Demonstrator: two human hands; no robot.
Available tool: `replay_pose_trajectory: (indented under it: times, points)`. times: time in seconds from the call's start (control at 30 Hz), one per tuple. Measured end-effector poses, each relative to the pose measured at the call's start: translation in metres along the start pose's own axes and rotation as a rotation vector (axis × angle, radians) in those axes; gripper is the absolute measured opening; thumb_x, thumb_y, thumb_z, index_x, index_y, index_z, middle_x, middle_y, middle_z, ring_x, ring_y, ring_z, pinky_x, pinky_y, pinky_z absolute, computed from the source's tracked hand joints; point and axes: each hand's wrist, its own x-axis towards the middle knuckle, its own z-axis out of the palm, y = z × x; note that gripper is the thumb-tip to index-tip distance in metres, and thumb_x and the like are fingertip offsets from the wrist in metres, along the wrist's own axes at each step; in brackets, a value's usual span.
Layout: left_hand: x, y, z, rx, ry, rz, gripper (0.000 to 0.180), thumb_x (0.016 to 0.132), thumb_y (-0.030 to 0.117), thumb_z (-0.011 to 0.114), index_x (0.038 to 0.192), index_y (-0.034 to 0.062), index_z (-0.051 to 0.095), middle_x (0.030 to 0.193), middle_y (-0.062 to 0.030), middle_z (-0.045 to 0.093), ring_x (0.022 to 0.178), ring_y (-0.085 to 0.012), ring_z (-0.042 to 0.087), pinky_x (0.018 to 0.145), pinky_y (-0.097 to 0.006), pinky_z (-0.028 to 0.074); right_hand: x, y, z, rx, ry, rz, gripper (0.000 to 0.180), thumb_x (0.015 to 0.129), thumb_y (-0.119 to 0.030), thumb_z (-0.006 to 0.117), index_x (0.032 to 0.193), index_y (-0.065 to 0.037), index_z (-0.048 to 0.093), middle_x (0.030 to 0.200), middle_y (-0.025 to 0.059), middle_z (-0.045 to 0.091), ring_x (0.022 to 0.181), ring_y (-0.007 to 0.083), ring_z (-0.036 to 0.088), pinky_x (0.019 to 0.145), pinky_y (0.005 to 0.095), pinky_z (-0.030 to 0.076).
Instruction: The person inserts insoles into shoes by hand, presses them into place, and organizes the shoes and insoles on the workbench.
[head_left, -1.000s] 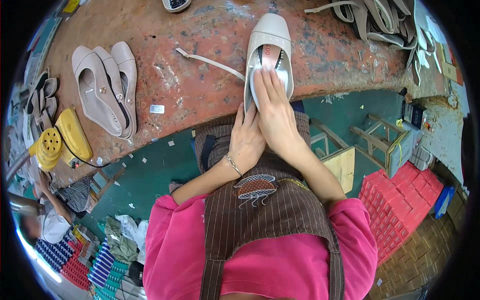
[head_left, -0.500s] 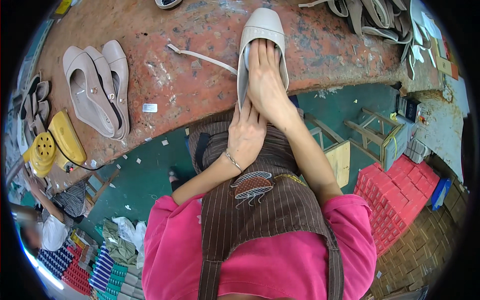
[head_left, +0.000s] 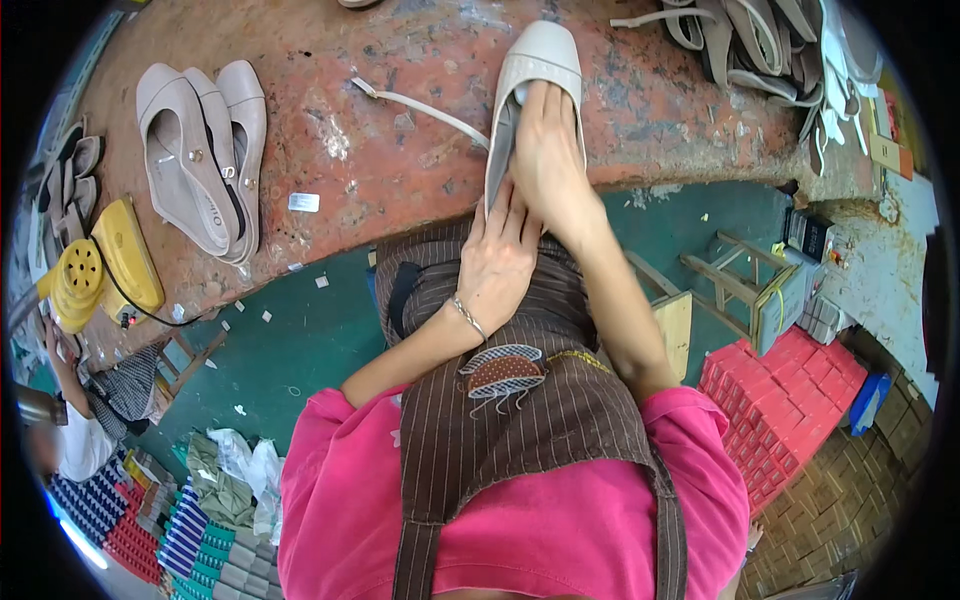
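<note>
A light beige shoe (head_left: 541, 50) with a squared toe cap lies at the table's front edge, toe pointing away from me. A loose narrow strap (head_left: 430, 108) runs out from its left side. My right hand (head_left: 552, 170) reaches into the shoe with fingers stretched toward the toe; the fingertips are hidden under the upper. My left hand (head_left: 495, 265) is at the heel end, its fingers against the back of the shoe and its thumb out of sight. A pale lining shows inside, along the shoe's left wall.
Three similar beige shoes (head_left: 190, 150) stand together at the left. Near them are a white label (head_left: 304, 202) and a yellow device (head_left: 128, 255) with a cable. Beige straps and uppers (head_left: 740, 45) pile up at the far right. Wooden stools (head_left: 735, 280) and red boxes (head_left: 780, 400) stand on the floor.
The view has shifted slightly, so the table things sit at slightly different places. My right hand stays in the shoe and my left hand at its heel.
</note>
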Motion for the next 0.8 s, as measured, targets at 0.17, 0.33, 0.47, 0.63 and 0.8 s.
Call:
replay_pose_trajectory:
  times: [0.17,0.33,0.47,0.63,0.8]
  points:
    - [-0.006,0.007,0.0,-0.187,0.047,-0.081,0.043,0.083,0.013,0.052,0.122,-0.0057,0.057,0.132,-0.0218,0.052,0.133,-0.0349,0.041,0.11,-0.048,0.034,-0.029,-0.015,0.0,-0.056,0.027,-0.071,0.06,0.078,0.0,0.047,0.129,0.026,0.03,0.133,0.0473,0.031,0.128,0.0598,0.032,0.111,0.057,0.027]
    - [-0.004,0.003,0.001,-0.049,-0.019,0.015,0.04,0.083,0.012,0.052,0.117,-0.0079,0.059,0.125,-0.0248,0.055,0.131,-0.0359,0.042,0.109,-0.049,0.035,-0.005,-0.006,0.021,-0.2,0.208,-0.065,0.046,0.078,0.002,0.045,0.121,0.018,0.04,0.122,0.0389,0.043,0.118,0.0523,0.039,0.104,0.0557,0.032]
    - [0.004,0.005,-0.007,0.028,-0.061,0.025,0.045,0.084,0.012,0.049,0.125,-0.0073,0.054,0.133,-0.0245,0.05,0.134,-0.0352,0.039,0.109,-0.048,0.034,0.041,0.002,-0.011,-0.096,-0.227,0.115,0.044,0.082,-0.002,0.048,0.122,0.015,0.046,0.123,0.036,0.046,0.118,0.0491,0.045,0.103,0.0531,0.035]
    - [0.004,0.005,-0.004,0.042,-0.072,0.014,0.051,0.086,0.013,0.047,0.133,-0.0059,0.048,0.142,-0.0217,0.044,0.138,-0.0332,0.034,0.111,-0.046,0.033,0.024,0.013,0.022,-0.311,0.311,-0.066,0.019,0.081,-0.004,0.049,0.086,0.008,0.063,0.085,0.0252,0.064,0.088,0.0394,0.063,0.081,0.0458,0.05]
    - [0.01,0.0,-0.007,0.02,0.02,0.0,0.052,0.084,0.014,0.048,0.133,-0.0042,0.049,0.14,-0.0201,0.047,0.136,-0.0323,0.038,0.11,-0.046,0.034,0.053,0.017,0.009,-0.199,-0.314,0.02,0.015,0.075,-0.008,0.056,0.076,0.002,0.068,0.091,0.0237,0.064,0.093,0.038,0.061,0.084,0.0477,0.049]
